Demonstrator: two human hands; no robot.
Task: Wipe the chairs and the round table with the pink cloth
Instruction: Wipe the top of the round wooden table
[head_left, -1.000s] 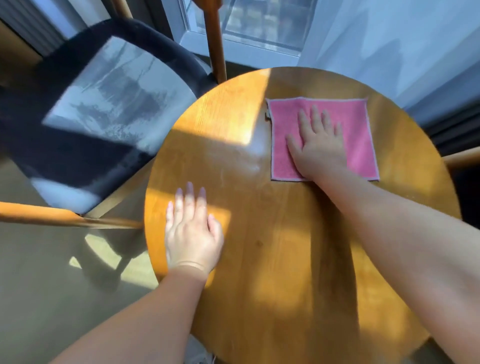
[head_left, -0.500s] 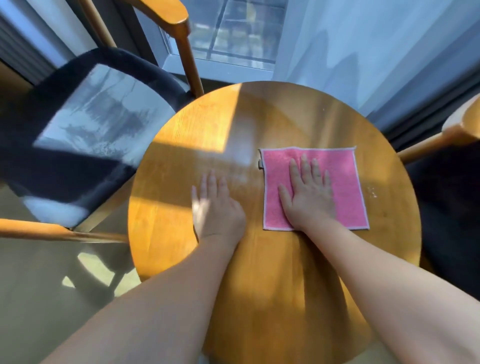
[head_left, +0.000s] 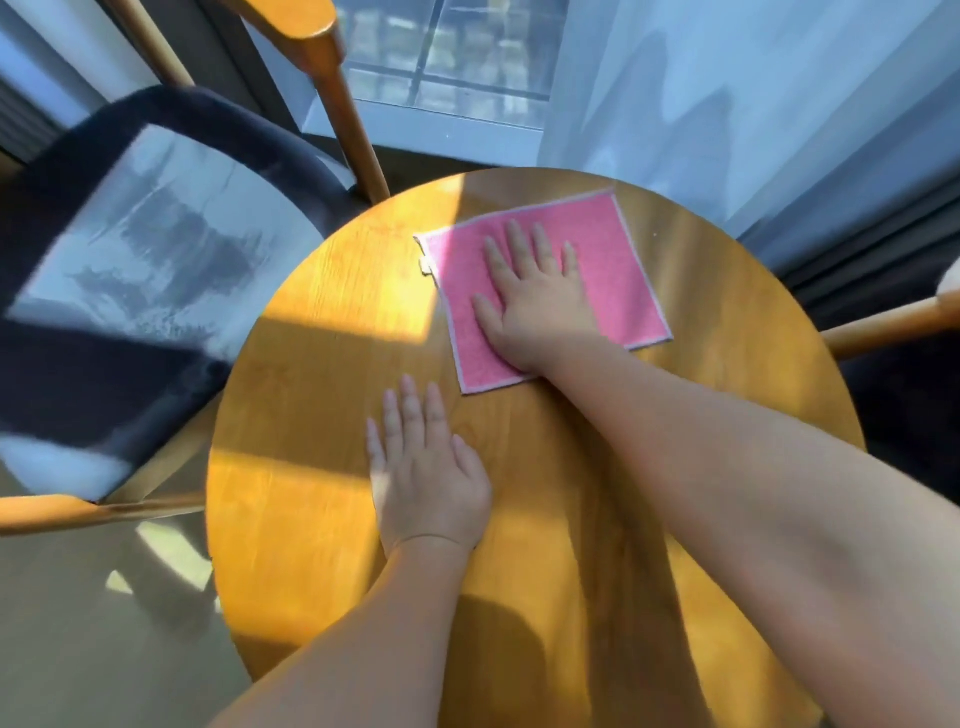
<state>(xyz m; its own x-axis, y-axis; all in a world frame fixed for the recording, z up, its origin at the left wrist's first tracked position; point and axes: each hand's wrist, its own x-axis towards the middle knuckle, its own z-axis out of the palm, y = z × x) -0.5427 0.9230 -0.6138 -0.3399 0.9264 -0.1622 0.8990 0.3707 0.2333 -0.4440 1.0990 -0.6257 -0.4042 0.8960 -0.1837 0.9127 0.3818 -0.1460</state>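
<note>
Pink cloth (head_left: 613, 260) lies flat on the round table (head_left: 311, 519), right hand (head_left: 540, 306) pressing it open-palmed. Left hand (head_left: 426, 483) rests flat nearby, grip released.

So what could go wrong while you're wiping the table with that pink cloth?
1. The pink cloth lies with its far corner close to the far rim of the round table. A push forward might send it over the edge.
2. The right hand only presses flat on the cloth and does not grip it, so it could bunch up or slip out.
3. The left hand leans flat on the tabletop. Leaning hard there might rock the table.
</note>
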